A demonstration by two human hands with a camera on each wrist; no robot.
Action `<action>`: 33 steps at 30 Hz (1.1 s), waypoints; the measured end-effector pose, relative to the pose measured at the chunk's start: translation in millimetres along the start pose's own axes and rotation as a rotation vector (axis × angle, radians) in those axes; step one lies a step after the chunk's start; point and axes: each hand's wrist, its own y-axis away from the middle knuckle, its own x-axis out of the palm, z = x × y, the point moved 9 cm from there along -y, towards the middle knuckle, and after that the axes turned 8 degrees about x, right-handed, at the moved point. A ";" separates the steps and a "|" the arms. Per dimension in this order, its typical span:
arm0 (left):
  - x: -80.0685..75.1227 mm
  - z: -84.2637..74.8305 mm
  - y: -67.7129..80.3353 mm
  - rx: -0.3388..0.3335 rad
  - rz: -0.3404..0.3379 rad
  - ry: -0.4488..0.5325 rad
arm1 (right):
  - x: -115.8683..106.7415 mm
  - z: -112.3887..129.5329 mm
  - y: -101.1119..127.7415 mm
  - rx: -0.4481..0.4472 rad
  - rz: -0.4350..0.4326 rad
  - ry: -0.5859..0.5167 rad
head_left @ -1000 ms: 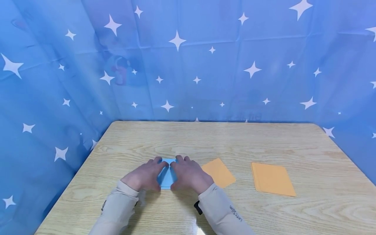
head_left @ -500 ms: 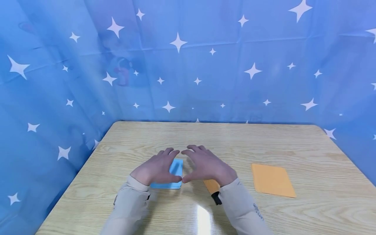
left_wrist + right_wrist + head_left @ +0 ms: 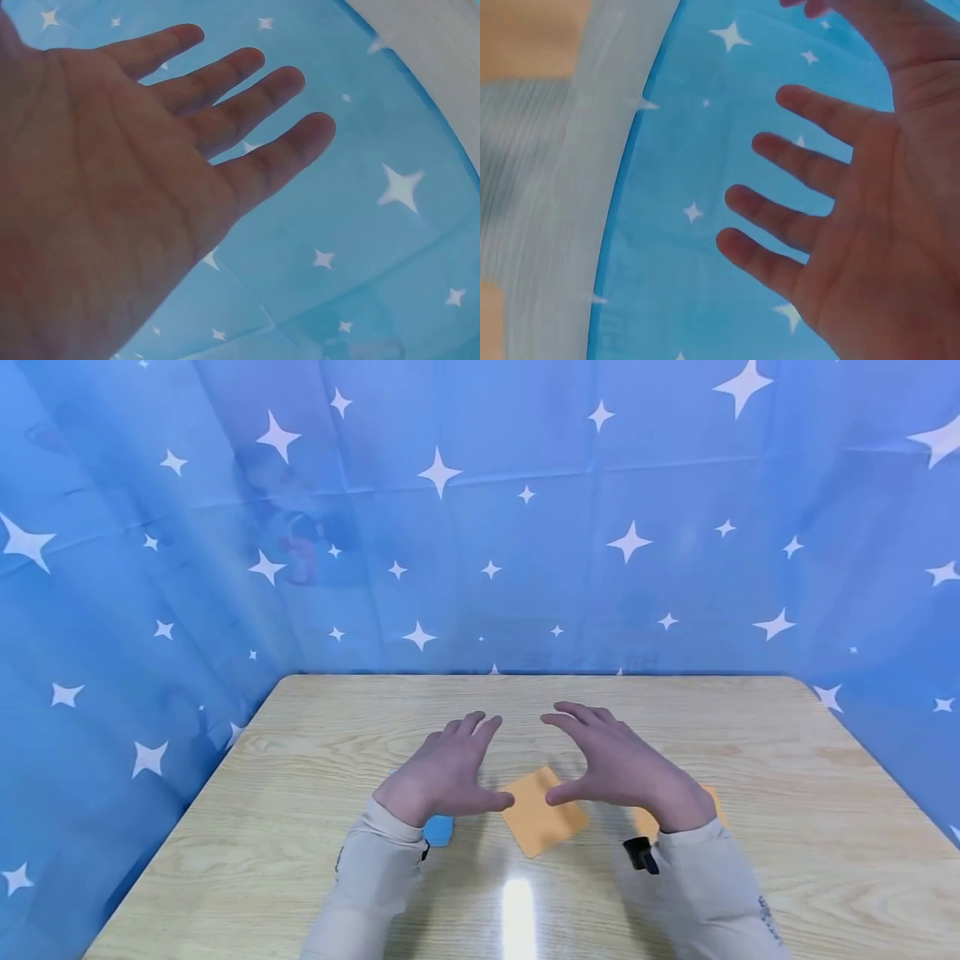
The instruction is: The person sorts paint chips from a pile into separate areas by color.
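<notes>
Both hands hover above the wooden table (image 3: pixel 315 752), palms down, fingers spread and holding nothing. My left hand (image 3: pixel 450 772) is over a folded blue paper (image 3: pixel 438 829), of which only a small corner shows below the wrist. My right hand (image 3: pixel 618 764) is raised to the right of an orange paper square (image 3: pixel 542 814) that lies between the two hands. A second orange sheet (image 3: pixel 645 818) is mostly hidden behind the right wrist. In the left wrist view the open left hand (image 3: pixel 150 172) shows against the blue cloth; in the right wrist view the right hand (image 3: pixel 840 202) is spread likewise.
A blue cloth with white stars (image 3: pixel 480 527) hangs behind and on both sides of the table. A bright light reflection (image 3: pixel 517 902) lies on the table near the front edge. Both arms wear beige sleeves (image 3: pixel 367 885).
Both hands lifted off the folded blue paper and moved to the right and upward, spreading apart. The orange square between them came into view; the right wrist now covers the far orange sheet.
</notes>
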 end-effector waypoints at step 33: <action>86.6 -28.4 -30.6 0.096 0.227 -0.181 | 80.0 -14.6 -2.2 0.070 0.262 0.100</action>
